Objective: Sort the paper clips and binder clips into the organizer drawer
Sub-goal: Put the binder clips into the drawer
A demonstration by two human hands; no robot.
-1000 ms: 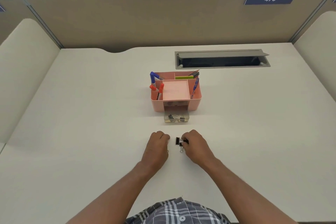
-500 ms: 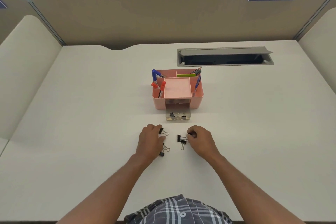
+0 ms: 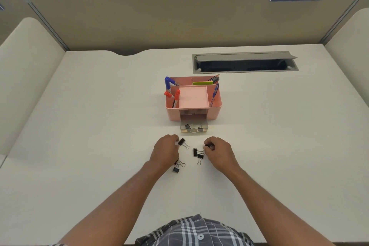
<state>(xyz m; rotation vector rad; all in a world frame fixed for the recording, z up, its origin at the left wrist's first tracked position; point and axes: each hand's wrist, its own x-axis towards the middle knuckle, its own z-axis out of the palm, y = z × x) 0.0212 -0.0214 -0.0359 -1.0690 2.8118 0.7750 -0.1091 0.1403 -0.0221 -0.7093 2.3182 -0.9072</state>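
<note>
Beige partition panels wall in a pale bench point(image 3: 79, 126), with a grey cable hatch point(image 3: 245, 62) set in toward the back right. Mid-bench stands a pink organizer point(image 3: 193, 98) holding pens and markers in its upper compartments; its clear drawer point(image 3: 194, 127) is pulled out toward the person, which leaves the tray open from above for dropping clips in, and at least two binder clips already lie inside. Just in front of the drawer both hands work the remaining clips. The left hand point(image 3: 164, 151) has its fingers curled, pinching a black binder clip point(image 3: 182, 142) at its tip, the wire handles pointing away to the right. The right hand point(image 3: 218, 153) is also curled, fingers closed on something small and dark that is probably another binder clip, though the knuckles hide most of it. Between the hands two more clips point(image 3: 197, 155) lie touching each other, and a further pair point(image 3: 177, 166) sits by the left wrist. No paper clips can be made out. Working close to the drawer keeps each carry short.
</note>
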